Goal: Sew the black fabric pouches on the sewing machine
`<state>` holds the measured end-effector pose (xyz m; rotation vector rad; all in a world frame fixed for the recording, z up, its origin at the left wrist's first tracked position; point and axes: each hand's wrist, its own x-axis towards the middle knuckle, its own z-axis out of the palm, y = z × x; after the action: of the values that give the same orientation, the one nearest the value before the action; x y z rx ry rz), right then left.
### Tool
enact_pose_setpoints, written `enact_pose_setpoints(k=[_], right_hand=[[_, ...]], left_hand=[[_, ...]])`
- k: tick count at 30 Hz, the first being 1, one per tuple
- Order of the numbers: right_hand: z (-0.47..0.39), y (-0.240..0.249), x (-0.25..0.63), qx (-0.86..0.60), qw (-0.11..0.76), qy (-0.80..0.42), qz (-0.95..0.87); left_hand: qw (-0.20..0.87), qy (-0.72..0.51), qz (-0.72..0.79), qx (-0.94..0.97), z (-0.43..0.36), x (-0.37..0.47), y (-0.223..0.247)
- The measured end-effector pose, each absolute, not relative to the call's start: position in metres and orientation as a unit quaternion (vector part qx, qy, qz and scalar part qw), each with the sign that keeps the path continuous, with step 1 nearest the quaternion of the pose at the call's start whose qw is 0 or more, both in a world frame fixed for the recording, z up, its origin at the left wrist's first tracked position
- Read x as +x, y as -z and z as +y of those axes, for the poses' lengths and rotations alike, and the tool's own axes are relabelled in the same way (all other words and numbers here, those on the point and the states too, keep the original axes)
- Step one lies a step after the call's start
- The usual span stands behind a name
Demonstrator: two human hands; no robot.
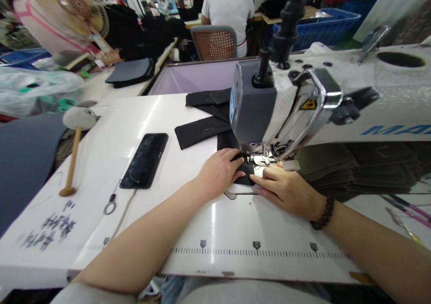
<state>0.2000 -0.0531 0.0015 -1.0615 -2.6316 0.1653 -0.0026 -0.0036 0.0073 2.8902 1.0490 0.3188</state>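
Note:
A black fabric piece (243,178) lies under the needle area of the sewing machine (256,111). My left hand (218,171) is bent over its left side, fingertips pressing it down, thumb tucked close. From the right, my right hand (286,189) reaches in, its fingers stretched out and the foremost fingertip touching the fabric's right edge. A small pale block (291,165) shows just behind that hand; whether it is touched I cannot tell. Behind my left hand, black fabric strips (202,132) lie partly overlapped, and the machine head hides their right ends.
A phone (144,160) lies left on the table, with a ring strap (109,205) beside it. Farther left is a wooden-handled mallet (74,147). Stacked dark fabric pieces (363,167) sit under the machine arm, and pink-handled scissors (412,209) lie right. A person (229,7) sits ahead.

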Motion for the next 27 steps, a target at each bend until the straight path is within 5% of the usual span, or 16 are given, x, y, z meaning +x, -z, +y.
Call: enact_pose_setpoints(k=[6,27], right_hand=[[-0.056,0.000,0.202,-0.336,0.148,-0.069,-0.928],[-0.050,0.010,0.193,-0.461,0.159,-0.045,-0.872]], left_hand=[[0.102,-0.069,0.231,0.965,-0.014,-0.007,-0.020],[0.090,-0.081,0.300,0.946,0.004,-0.001,-0.011]])
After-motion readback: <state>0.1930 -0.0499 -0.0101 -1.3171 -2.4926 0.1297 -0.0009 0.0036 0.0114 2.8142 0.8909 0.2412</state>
